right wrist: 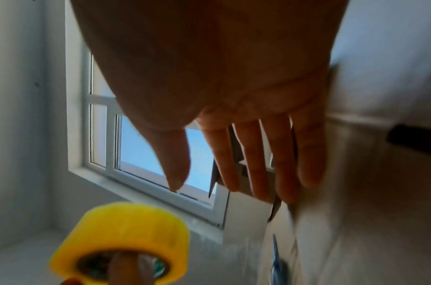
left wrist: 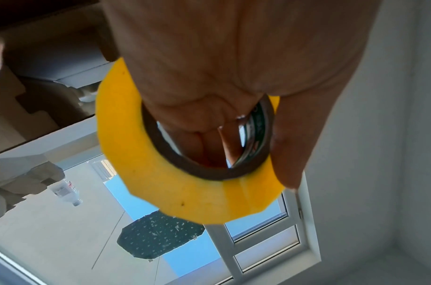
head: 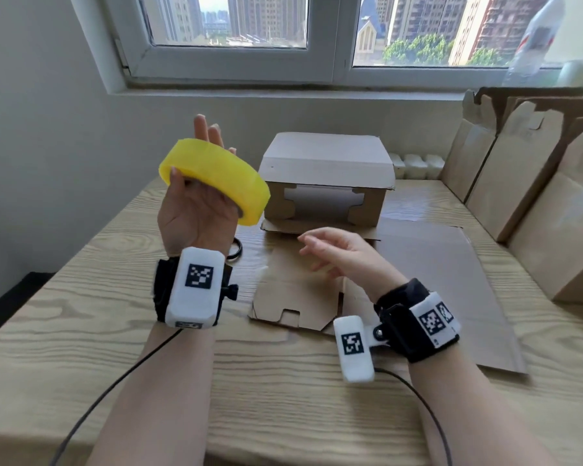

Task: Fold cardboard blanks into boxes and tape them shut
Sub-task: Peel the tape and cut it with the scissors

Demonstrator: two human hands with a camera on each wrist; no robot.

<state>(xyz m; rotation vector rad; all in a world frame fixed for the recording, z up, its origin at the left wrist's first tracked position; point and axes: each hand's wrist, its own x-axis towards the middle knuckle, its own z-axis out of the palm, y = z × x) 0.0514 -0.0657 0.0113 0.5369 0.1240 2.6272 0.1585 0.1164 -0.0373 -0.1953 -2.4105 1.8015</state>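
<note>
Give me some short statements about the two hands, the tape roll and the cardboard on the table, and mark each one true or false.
1. The left hand holds the yellow tape roll above the table. True.
2. The right hand pinches a strip of tape. False: its fingers are relaxed and it holds nothing.
3. The folded box on the table is taped shut at the front. False: its front is open and no tape shows on it.
4. A flat cardboard blank lies on the table below the right hand. True.
5. More cardboard pieces stand upright at the right side of the table. True.
6. The tape roll is blue. False: it is yellow.
</note>
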